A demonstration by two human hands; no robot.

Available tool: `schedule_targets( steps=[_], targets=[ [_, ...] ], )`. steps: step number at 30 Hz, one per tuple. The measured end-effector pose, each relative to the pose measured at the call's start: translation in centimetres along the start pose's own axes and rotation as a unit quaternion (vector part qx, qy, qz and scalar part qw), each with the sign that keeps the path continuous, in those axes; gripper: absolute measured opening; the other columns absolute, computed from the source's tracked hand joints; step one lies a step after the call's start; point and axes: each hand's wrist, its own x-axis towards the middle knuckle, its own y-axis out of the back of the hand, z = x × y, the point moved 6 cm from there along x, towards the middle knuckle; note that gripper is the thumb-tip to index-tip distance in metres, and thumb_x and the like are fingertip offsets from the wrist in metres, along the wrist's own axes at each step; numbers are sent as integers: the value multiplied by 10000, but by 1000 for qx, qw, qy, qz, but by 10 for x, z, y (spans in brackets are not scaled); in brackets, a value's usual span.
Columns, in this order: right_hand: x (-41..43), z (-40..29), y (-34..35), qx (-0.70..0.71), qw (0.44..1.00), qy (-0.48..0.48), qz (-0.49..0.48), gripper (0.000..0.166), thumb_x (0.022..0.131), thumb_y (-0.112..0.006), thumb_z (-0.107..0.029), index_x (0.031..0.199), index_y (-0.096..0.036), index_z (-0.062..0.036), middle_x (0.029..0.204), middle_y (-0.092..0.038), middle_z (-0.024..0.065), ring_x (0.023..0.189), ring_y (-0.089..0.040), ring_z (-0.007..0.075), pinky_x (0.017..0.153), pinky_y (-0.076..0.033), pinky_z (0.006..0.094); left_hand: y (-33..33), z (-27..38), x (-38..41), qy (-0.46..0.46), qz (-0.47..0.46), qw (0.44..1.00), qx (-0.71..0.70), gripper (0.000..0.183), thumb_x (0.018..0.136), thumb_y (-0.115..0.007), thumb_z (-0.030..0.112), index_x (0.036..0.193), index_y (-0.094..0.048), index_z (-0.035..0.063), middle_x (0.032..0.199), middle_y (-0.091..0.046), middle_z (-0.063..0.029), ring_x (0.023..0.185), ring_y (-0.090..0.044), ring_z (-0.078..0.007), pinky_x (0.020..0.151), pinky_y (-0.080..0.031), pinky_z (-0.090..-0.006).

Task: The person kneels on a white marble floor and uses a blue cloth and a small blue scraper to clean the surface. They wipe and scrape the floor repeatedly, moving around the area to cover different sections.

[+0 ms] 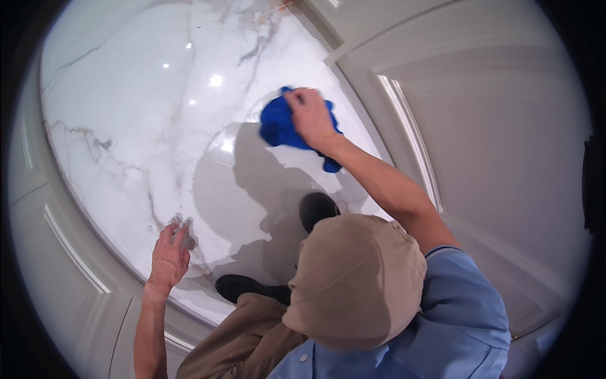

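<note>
A crumpled blue cloth [279,124] lies against the glossy white marble-patterned floor [142,109], beside the right-hand panelled wall. My right hand [310,113] presses down on the cloth with bent fingers, its arm stretched forward. At the lower left, my left hand [170,253] is spread, holding nothing, its fingers just over or touching the floor; which of the two I cannot tell. Small dark specks and faint marks show on the floor between the hands.
Panelled light-grey walls or doors stand on the right [492,142] and left [61,284]. Below are my black shoes [318,211], brown trousers [236,331], a beige cap [360,279] and a blue shirt [459,303]. Shadows fall across the floor.
</note>
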Motion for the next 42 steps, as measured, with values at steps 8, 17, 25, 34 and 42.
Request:
schedule_targets(
  steps=[8,17,25,34,42],
  targets=[
    [17,56,0,-133,957,-244,79,539,996,-654,-201,1442,-546,84,1470,-495,284,1323,-498,456,1123,-395,558,6,-37,-13,54,73,996,-25,595,883,-664,-1,1457,-514,33,1429,-505,-231,1252,-544,-444,1065,-509,-497],
    [85,57,-29,-87,972,-171,133,409,948,-588,-43,1339,-630,70,1424,-566,223,1284,-526,425,1106,-400,525,39,-88,-5,158,145,977,2,581,915,-693,49,1465,-508,28,1475,-461,-251,1301,-503,-454,1103,-464,-509],
    [273,99,-86,-51,968,-206,133,503,969,-570,-300,1357,-671,4,1501,-561,210,1381,-487,426,1181,-365,516,22,-91,-60,227,163,959,-53,581,903,-703,34,1451,-510,14,1480,-448,-265,1338,-489,-458,1139,-452,-516],
    [276,-171,-173,202,970,132,22,391,688,-646,-139,1043,-739,-6,1058,-721,220,1056,-670,426,948,-534,490,-34,-74,-68,263,182,928,-192,629,901,-699,30,1489,-476,29,1491,-414,-264,1384,-457,-474,1160,-430,-522],
    [9,-355,-193,431,817,315,-219,467,684,-722,-166,1121,-688,-4,1293,-598,171,1230,-524,361,1039,-398,490,25,-45,-17,160,230,949,-145,745,882,-719,20,1554,-398,27,1494,-415,-240,1376,-461,-452,1143,-444,-492]
  ],
)
